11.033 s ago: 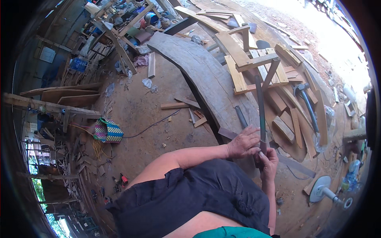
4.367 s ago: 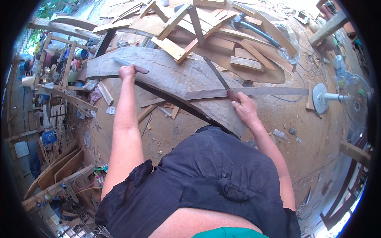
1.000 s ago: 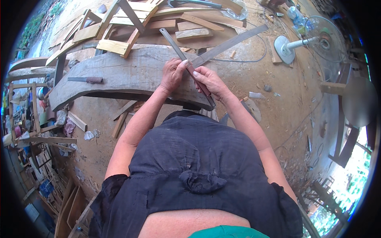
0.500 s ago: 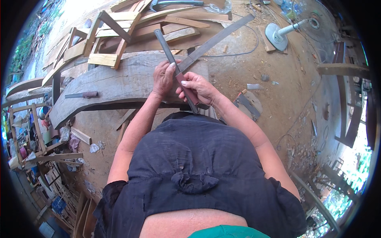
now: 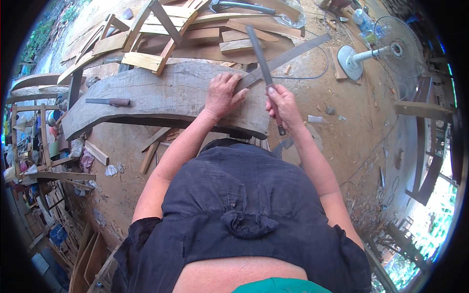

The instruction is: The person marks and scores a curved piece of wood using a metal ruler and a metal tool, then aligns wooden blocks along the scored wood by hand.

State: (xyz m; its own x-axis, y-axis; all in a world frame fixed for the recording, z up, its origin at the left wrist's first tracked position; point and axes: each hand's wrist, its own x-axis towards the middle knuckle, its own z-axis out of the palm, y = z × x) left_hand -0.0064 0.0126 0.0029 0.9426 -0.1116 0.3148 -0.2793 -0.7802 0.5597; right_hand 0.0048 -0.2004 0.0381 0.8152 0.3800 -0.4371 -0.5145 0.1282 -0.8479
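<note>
- Our right hand (image 5: 282,103) is closed around one arm of a metal framing square (image 5: 266,66), whose long blade runs up and away over the plank's right end.
- Our left hand (image 5: 223,93) lies open, palm down, pressing the square's other arm onto the curved grey plank (image 5: 161,93).
- A chisel (image 5: 108,102) rests on the plank's left part.
- A fan (image 5: 386,49) lies on the dirt to the right.

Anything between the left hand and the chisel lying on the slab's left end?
Nothing visible does. The left hand lies flat on the curved grey wooden slab, pinning the long metal square. The brown-handled chisel lies apart to its left, with only bare slab surface between them. The right hand holds a dark-handled tool.
</note>
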